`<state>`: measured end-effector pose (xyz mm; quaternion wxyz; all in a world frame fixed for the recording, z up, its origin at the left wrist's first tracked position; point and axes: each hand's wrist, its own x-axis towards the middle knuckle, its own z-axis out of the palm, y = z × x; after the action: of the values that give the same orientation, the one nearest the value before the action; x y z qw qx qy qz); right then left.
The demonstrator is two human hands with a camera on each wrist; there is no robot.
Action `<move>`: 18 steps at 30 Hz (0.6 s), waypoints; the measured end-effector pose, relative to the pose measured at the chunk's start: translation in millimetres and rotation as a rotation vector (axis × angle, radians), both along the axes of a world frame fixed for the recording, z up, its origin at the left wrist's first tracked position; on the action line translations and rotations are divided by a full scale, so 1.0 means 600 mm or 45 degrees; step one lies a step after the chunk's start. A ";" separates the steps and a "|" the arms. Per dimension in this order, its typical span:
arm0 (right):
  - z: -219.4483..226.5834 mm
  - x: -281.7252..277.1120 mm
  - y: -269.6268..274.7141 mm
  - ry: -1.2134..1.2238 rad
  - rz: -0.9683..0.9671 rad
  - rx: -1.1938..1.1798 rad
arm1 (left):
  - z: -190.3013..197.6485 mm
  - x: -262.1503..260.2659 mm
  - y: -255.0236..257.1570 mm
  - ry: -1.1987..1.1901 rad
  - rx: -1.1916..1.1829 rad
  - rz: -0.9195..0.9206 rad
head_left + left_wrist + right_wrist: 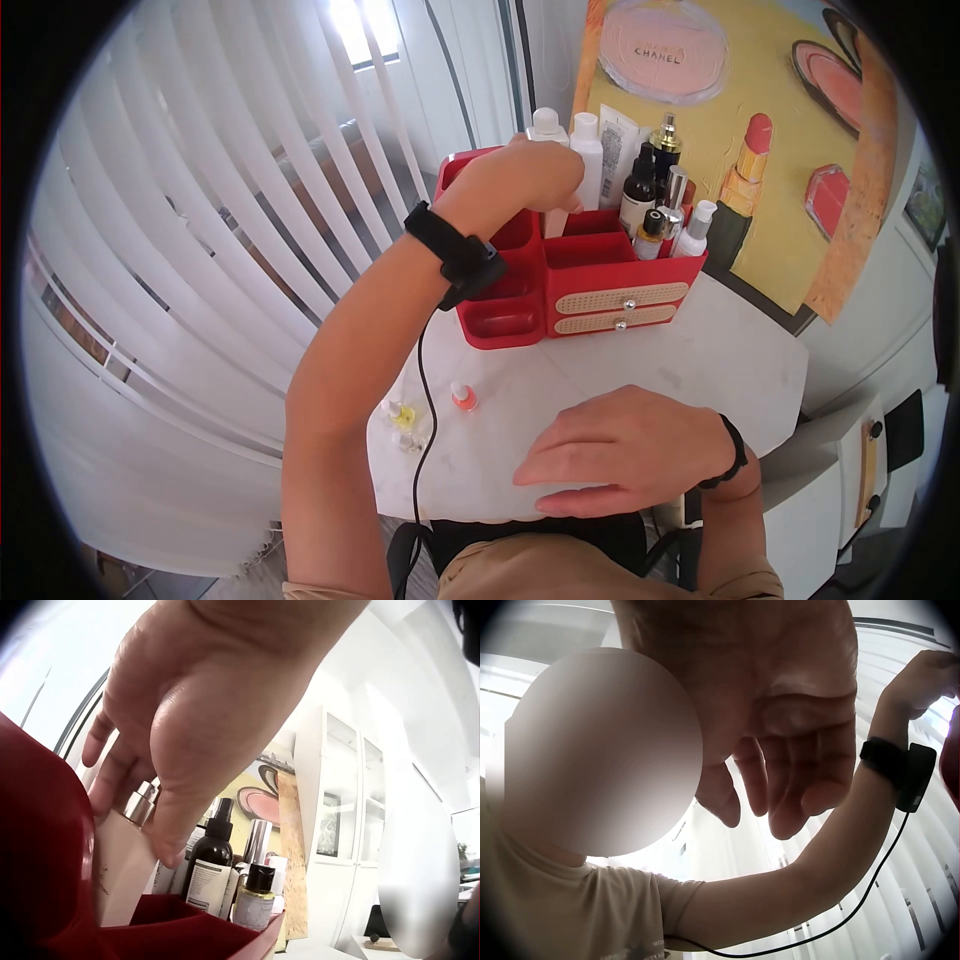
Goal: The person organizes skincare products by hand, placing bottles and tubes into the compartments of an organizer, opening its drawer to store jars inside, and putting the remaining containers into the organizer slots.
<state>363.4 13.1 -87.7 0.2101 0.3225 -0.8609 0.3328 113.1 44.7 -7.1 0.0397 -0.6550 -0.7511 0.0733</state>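
Note:
My left hand (530,178) reaches over the red organizer (640,272) at the back of the table. In the left wrist view its thumb and fingers pinch the upper part of a pale pink spray bottle (124,862) with a silver pump top. The bottle's lower end is down inside a compartment, hidden by the red wall. My right hand (630,445) hovers over the front of the white table (720,360), fingers loosely extended and palm down, holding nothing. In the right wrist view its fingers (784,802) hang relaxed.
Several bottles stand in the organizer's right side, among them a dark spray bottle (210,862) and a white pump bottle (695,232). Small nail polish bottles, one coral (464,397) and one yellow (401,415), stand front left. A black cable (428,400) crosses beside them.

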 end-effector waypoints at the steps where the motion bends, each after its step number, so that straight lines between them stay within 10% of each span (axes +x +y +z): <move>1: -0.001 -0.002 0.000 -0.001 0.001 -0.002 | -0.007 -0.011 0.006 -0.018 0.023 0.006; 18: -0.011 -0.016 0.001 0.002 -0.037 0.047 | 0.000 -0.069 0.011 -0.305 -0.023 -0.169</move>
<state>353.8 13.5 -94.1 0.2097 0.3141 -0.8712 0.3135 71.5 51.5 -6.9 -0.0513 -0.7075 -0.7049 -0.0014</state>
